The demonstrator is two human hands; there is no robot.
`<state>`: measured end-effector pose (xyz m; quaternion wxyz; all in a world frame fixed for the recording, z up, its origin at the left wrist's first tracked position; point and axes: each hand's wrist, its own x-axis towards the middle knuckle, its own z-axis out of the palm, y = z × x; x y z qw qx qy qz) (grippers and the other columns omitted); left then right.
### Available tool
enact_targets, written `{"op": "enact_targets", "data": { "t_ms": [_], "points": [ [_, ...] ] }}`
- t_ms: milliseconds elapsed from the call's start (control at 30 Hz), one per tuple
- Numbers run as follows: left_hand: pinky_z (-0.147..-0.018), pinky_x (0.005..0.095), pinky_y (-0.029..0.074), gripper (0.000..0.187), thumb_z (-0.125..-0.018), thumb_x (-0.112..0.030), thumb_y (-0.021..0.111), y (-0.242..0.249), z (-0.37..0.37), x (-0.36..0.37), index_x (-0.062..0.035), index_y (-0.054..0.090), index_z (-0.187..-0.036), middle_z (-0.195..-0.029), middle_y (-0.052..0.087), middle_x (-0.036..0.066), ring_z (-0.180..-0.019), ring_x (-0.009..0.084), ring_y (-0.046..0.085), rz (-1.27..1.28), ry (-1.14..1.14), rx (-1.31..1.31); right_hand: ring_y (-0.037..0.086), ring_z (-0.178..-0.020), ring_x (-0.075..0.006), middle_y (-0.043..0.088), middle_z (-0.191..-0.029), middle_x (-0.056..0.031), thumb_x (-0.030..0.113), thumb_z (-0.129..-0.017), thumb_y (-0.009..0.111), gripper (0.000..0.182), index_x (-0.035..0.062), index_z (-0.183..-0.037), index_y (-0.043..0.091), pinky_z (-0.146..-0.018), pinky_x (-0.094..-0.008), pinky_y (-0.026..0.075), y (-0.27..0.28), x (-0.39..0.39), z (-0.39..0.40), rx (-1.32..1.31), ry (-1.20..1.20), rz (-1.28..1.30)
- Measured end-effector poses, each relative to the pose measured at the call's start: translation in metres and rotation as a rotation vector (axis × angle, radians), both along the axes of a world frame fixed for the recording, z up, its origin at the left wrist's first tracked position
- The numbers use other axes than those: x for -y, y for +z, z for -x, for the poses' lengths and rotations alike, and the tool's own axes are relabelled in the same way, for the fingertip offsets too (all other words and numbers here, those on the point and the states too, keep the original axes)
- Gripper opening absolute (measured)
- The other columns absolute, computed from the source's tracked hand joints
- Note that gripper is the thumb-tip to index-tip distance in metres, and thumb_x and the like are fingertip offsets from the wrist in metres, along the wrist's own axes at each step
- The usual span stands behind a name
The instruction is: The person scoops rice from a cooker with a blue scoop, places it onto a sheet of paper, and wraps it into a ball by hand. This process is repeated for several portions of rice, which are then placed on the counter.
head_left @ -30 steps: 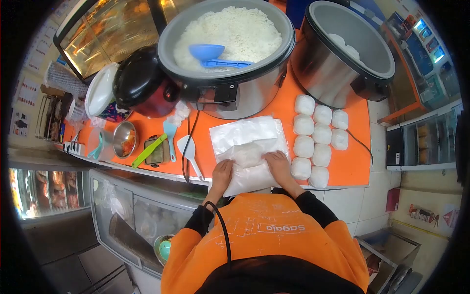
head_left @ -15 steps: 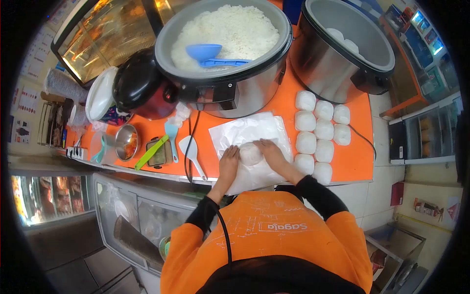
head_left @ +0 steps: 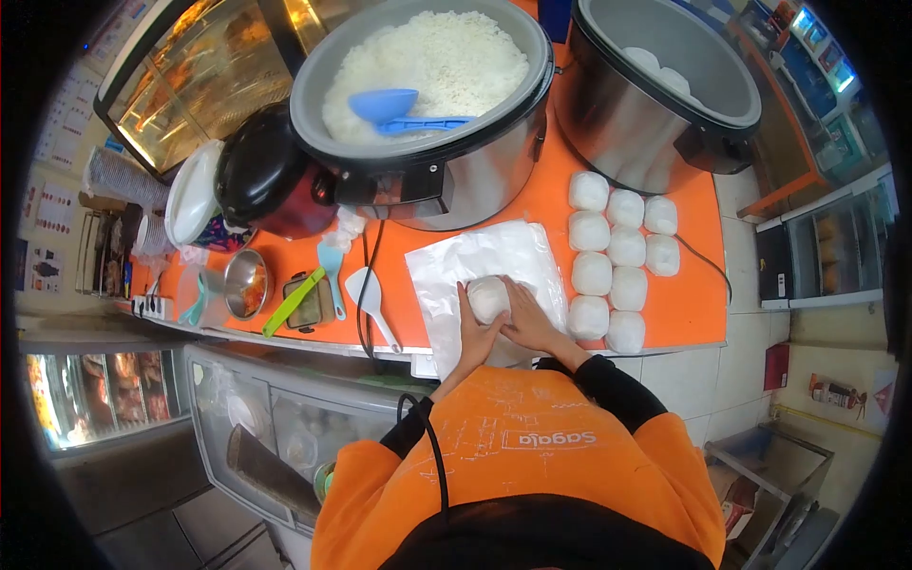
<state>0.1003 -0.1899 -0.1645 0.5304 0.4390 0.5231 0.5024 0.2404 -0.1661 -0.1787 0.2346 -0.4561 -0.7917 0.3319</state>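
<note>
We see the left hand (head_left: 478,334) and right hand (head_left: 528,318) cupped around a white wrapped parcel (head_left: 488,298), grasping it at the frame's centre; we judge it soft, fairly light, easily dented, its wrapper perhaps slick, best held by both sides; white sheets (head_left: 435,261) lie beneath, similar parcels (head_left: 627,246) right of centre

The orange-topped table (head_left: 692,313) bears two round steel cookers (head_left: 622,142) toward its far edge, rounded white wrapped parcels (head_left: 627,245) in rows toward its right edge, smooth white sheets (head_left: 442,256) reaching its near edge.
</note>
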Motion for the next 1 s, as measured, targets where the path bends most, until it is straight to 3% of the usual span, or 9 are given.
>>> {"op": "enact_targets", "data": {
  "t_ms": [100, 200, 300, 533, 567, 700, 800, 933, 1000],
  "points": [
    [-0.093, 0.0322, 0.041, 0.069, -0.08, -0.009, 0.062, -0.007, -0.007, -0.011, 0.0011, 0.023, -0.137, -0.128, 0.042, 0.014, -0.115, 0.0252, 0.046, 0.242, 0.127, -0.034, 0.02, -0.135, -0.0327, 0.024, -0.142, -0.0221, 0.014, -0.071, 0.062, 0.084, -0.0027, -0.139, 0.016, -0.11, -0.0387, 0.017, 0.006, -0.004, 0.0, -0.155, -0.006, 0.062],
    [-0.094, 0.0333, 0.041, 0.069, -0.076, -0.008, 0.067, 0.025, -0.009, -0.025, 0.0013, 0.029, -0.133, -0.124, 0.046, 0.014, -0.112, 0.0241, 0.048, 0.452, 0.047, 0.414, 0.019, -0.135, -0.0287, 0.022, -0.145, -0.0195, 0.01, -0.07, 0.063, 0.086, 0.0, -0.141, 0.016, -0.109, -0.0356, 0.018, 0.025, 0.003, 0.001, -0.598, -0.183, 0.23],
    [-0.096, 0.0342, 0.039, 0.077, -0.073, -0.009, 0.069, 0.051, -0.045, -0.03, -0.001, 0.026, -0.136, -0.125, 0.045, 0.013, -0.114, 0.0252, 0.047, 0.334, -0.072, 0.436, 0.023, -0.133, -0.0226, 0.023, -0.145, -0.0149, 0.013, -0.074, 0.068, 0.084, 0.0021, -0.141, 0.018, -0.106, -0.0324, 0.023, 0.066, 0.003, -0.024, -0.999, -0.519, 0.569],
    [-0.104, 0.0402, 0.025, 0.099, -0.067, -0.013, 0.072, 0.083, -0.158, -0.032, -0.0031, 0.008, -0.142, -0.139, 0.027, 0.02, -0.129, 0.0301, 0.03, -0.271, -0.67, -0.334, 0.048, -0.112, -0.0222, 0.047, -0.122, -0.0119, 0.01, -0.075, 0.07, 0.073, 0.0054, -0.136, 0.029, -0.092, -0.0347, 0.043, 0.114, 0.032, -0.144, -1.183, -0.964, 0.584],
    [-0.105, 0.0414, 0.023, 0.102, -0.067, -0.013, 0.072, 0.089, -0.166, -0.031, -0.0035, 0.005, -0.142, -0.141, 0.025, 0.02, -0.131, 0.0309, 0.028, -0.284, -0.751, -0.487, 0.049, -0.111, -0.0227, 0.048, -0.12, -0.0121, 0.009, -0.074, 0.07, 0.072, 0.0061, -0.134, 0.031, -0.091, -0.0357, 0.044, 0.104, 0.039, -0.165, -1.093, -1.006, 0.469],
    [-0.105, 0.0429, 0.02, 0.097, -0.073, -0.009, 0.066, 0.08, -0.155, -0.035, -0.0049, -0.002, -0.143, -0.139, 0.025, 0.021, -0.13, 0.0322, 0.029, -0.494, -0.689, -0.166, 0.05, -0.108, -0.0237, 0.049, -0.117, -0.0129, 0.011, -0.069, 0.073, 0.069, 0.0056, -0.128, 0.037, -0.09, -0.037, 0.044, 0.045, 0.053, -0.241, -0.489, -1.125, 0.256],
    [-0.107, 0.0427, 0.02, 0.092, -0.076, -0.005, 0.063, 0.086, -0.112, -0.041, -0.0052, -0.001, -0.143, -0.133, 0.038, 0.017, -0.13, 0.0304, 0.03, -0.378, -0.661, -0.142, 0.05, -0.107, -0.0269, 0.047, -0.119, -0.0151, 0.018, -0.067, 0.075, 0.069, 0.0037, -0.124, 0.038, -0.088, -0.0383, 0.045, 0.015, 0.043, -0.254, -0.395, -1.088, 0.21],
    [-0.104, 0.0418, 0.026, 0.079, -0.077, 0.0, 0.057, 0.102, -0.037, -0.036, -0.0021, 0.009, -0.14, -0.117, 0.051, 0.015, -0.123, 0.0295, 0.038, -0.387, -0.372, -0.266, 0.045, -0.113, -0.0327, 0.044, -0.123, -0.0172, 0.024, -0.068, 0.074, 0.07, 0.0019, -0.124, 0.037, -0.091, -0.0422, 0.038, 0.04, 0.033, -0.249, 0.339, -1.05, 0.156],
    [-0.1, 0.0413, 0.031, 0.069, -0.078, 0.002, 0.055, 0.107, 0.002, -0.032, 0.0012, 0.019, -0.137, -0.106, 0.057, 0.016, -0.117, 0.0289, 0.044, -0.498, -0.131, -0.363, 0.04, -0.117, -0.0337, 0.043, -0.124, -0.0176, 0.023, -0.069, 0.072, 0.065, 0.0029, -0.121, 0.04, -0.093, -0.0438, 0.034, 0.081, 0.009, -0.223, 0.526, -1.073, -0.219]
  ]
}}
